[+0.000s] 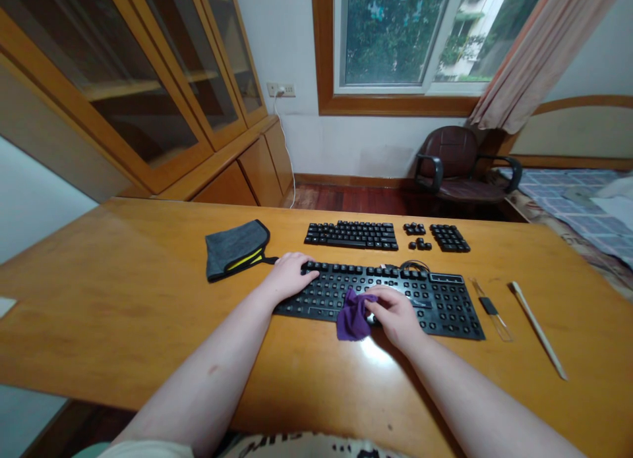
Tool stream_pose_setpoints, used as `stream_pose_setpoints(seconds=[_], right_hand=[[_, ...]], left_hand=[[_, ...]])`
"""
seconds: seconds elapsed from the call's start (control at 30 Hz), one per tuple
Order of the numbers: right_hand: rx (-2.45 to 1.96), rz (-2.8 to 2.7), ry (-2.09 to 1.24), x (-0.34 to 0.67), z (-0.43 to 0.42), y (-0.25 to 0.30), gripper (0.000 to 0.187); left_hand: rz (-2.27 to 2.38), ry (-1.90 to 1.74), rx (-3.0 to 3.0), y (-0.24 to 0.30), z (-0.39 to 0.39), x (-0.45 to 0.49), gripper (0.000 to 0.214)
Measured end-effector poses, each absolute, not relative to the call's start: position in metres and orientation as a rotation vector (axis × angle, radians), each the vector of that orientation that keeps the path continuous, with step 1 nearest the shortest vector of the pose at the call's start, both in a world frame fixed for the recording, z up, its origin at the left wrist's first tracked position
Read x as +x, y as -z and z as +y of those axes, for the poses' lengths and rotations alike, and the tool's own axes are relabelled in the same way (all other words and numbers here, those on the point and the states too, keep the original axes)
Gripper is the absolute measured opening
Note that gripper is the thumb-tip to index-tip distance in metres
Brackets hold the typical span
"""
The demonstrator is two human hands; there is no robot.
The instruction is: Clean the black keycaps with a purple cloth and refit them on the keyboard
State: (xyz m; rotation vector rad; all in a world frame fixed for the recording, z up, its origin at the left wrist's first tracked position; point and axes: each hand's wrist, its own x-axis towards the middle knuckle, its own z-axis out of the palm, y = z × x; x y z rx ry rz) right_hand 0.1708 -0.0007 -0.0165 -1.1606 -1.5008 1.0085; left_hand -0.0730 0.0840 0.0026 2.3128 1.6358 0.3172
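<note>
A black keyboard [448,306] with most of its keycaps off lies on the wooden desk in front of me, bare switches showing. At its far left corner my left hand [291,275] holds the frame, thumb on top and fingers over the back edge. My right hand [393,313] pinches a crumpled purple cloth [354,316] against the front middle of the board. Part of the cloth hangs over the front edge. The palm side of my right hand is hidden.
Removed keycaps [351,234] lie in groups behind the keyboard, with a number-pad group [449,238] at right. A grey pouch [237,247] sits at left. A wire keycap puller [489,306] and a slim white brush [538,329] lie right. Beyond the desk stands a chair [452,155].
</note>
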Motion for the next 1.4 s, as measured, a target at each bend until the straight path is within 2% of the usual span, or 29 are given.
stream_pose_setpoints(seconds=[0.37, 0.9, 1.4], right_hand=[[-1.132, -1.495, -1.02, 0.17, -0.001, 0.014, 0.011], [-1.153, -1.521, -0.974, 0.171, 0.0, 0.012, 0.009], [-1.163, -1.513, -0.995, 0.171, 0.0, 0.013, 0.009]], left_hand=[[1.676, -0.614, 2.294, -0.019, 0.089, -0.071, 0.031], [1.73, -0.365, 2.391, -0.015, 0.223, -0.015, 0.023], [1.666, -0.174, 2.526, -0.006, 0.249, 0.001, 0.021]])
